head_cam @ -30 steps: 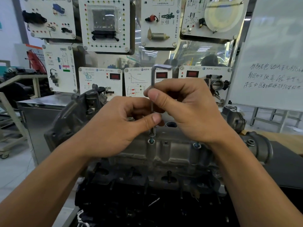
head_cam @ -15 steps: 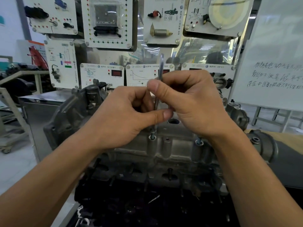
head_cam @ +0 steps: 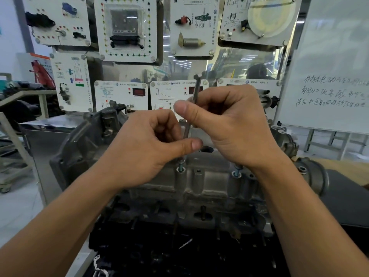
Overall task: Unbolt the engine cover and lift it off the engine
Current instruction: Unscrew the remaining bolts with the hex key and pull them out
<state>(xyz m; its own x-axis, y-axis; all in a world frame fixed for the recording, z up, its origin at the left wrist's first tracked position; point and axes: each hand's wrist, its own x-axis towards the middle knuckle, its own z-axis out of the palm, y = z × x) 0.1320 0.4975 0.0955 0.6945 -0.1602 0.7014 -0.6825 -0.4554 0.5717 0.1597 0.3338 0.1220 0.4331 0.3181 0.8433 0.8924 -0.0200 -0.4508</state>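
The grey cast engine cover [head_cam: 203,180] lies across the top of the dark engine [head_cam: 179,246]. A long L-shaped hex key [head_cam: 187,129] stands nearly upright, its tip in a raised bolt [head_cam: 181,166] at the cover's near edge. My left hand [head_cam: 143,152] pinches the key's lower shaft between thumb and curled fingers. My right hand [head_cam: 233,124] pinches the upper shaft just below the short bent arm. A second raised bolt [head_cam: 237,172] shows under my right wrist.
White training panels [head_cam: 125,29] with mounted parts fill the wall behind the engine. A whiteboard [head_cam: 331,72] with handwriting stands at the right. A metal cabinet [head_cam: 46,134] is at the left, and a round housing [head_cam: 313,176] sticks out at the engine's right end.
The key's short bent arm has swung round as both hands turned the shaft. The bolt stands a little higher out of its hole, and my view has shifted slightly.
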